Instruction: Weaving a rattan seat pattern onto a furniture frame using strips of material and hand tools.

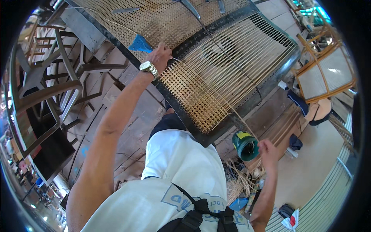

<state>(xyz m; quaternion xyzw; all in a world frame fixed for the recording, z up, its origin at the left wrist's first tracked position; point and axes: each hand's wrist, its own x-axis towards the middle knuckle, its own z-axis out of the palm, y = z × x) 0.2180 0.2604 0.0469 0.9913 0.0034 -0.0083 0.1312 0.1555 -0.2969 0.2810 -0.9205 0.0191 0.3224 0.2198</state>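
Observation:
A dark chair frame [188, 123] holds rows of stretched cane strands, with a woven cane lattice [201, 106] filling its near left part. A single long cane strand [242, 120] runs diagonally over it. My left hand [160, 57], wearing a metal watch [148, 67], is closed at the frame's far left edge, where the strand meets the fingers. Out past the near right corner, my right hand [268, 154] pinches the strand's other stretch, pulled straight. A blue cloth or plastic piece [140, 44] lies just beyond my left hand.
A finished cane panel [154, 23] lies beyond, bearing a knife [125, 10] and dark-handled tools [190, 8]. Below my right hand stands a green bucket [246, 148], near loose cane scraps [237, 178]. Dark chair frames [58, 92] crowd the left; a wooden cane chair [326, 73] stands right.

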